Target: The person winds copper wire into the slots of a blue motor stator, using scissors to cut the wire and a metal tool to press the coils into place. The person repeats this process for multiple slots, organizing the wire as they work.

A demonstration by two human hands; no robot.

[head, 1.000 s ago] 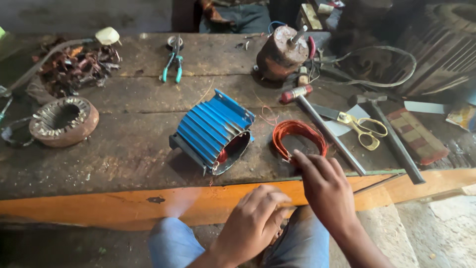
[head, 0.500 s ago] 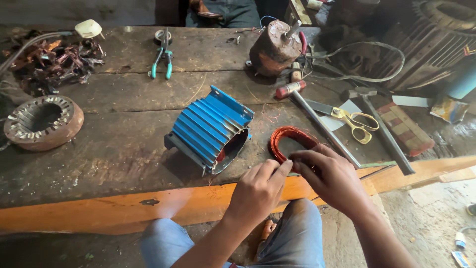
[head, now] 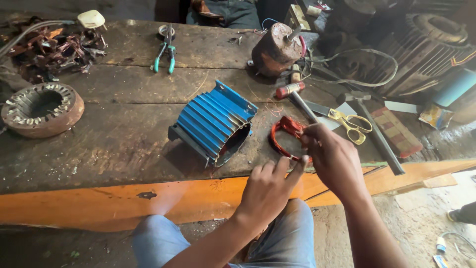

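Red wire coil pinched in right hand, raised off worktop; left hand just below, fingertips touching coil. Blue motor housing left of hands.

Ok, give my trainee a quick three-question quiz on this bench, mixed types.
1. True or false: the right hand holds the red coil.
2. Which tool lies right of the coil? A) scissors B) saw C) drill
3. Fill in: the blue housing lies on its ____.

Key: 1 true; 2 A; 3 side. The left hand also touches the coil's near edge.
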